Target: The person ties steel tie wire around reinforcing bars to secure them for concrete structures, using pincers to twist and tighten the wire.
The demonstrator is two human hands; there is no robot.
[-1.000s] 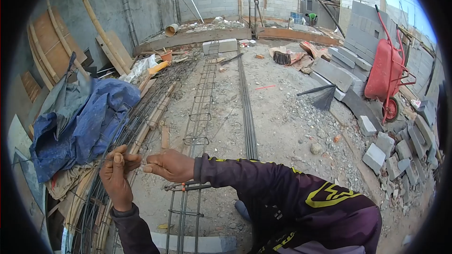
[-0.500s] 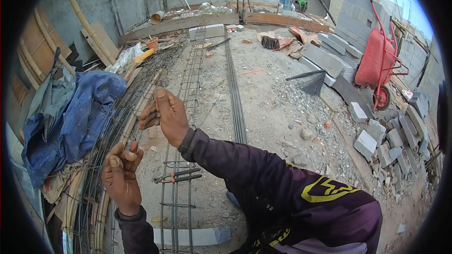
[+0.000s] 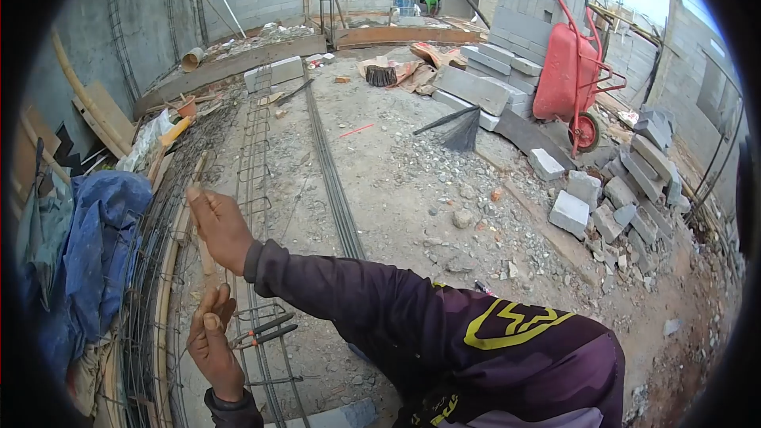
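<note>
My left hand point(image 3: 216, 349) is raised at the lower left, palm facing in, its fingers loosely stretched and nothing visible in them. Above it, my right hand point(image 3: 222, 230) reaches across from the right with its back toward me. Its thumb and forefinger point up and away; the other fingers are partly hidden, and I see nothing held. Close to my left hand, pincers point(image 3: 268, 334) with dark handles and an orange part lie across a rebar cage point(image 3: 273, 384). The cage runs along the ground under both hands.
Left of me lie bundled rebar point(image 3: 147, 301) and a blue tarp point(image 3: 103, 246). Long steel bars point(image 3: 329, 166) stretch ahead. To the right are broken blocks point(image 3: 587, 198), a dark mesh piece point(image 3: 461, 133) and a red wheelbarrow point(image 3: 564, 75). A person in green point(image 3: 432, 5) bends far back.
My view has turned right, so the surroundings shift left. The left hand's fingers have straightened somewhat, and the right hand has rotated to show more of its back. The hands are closer together.
</note>
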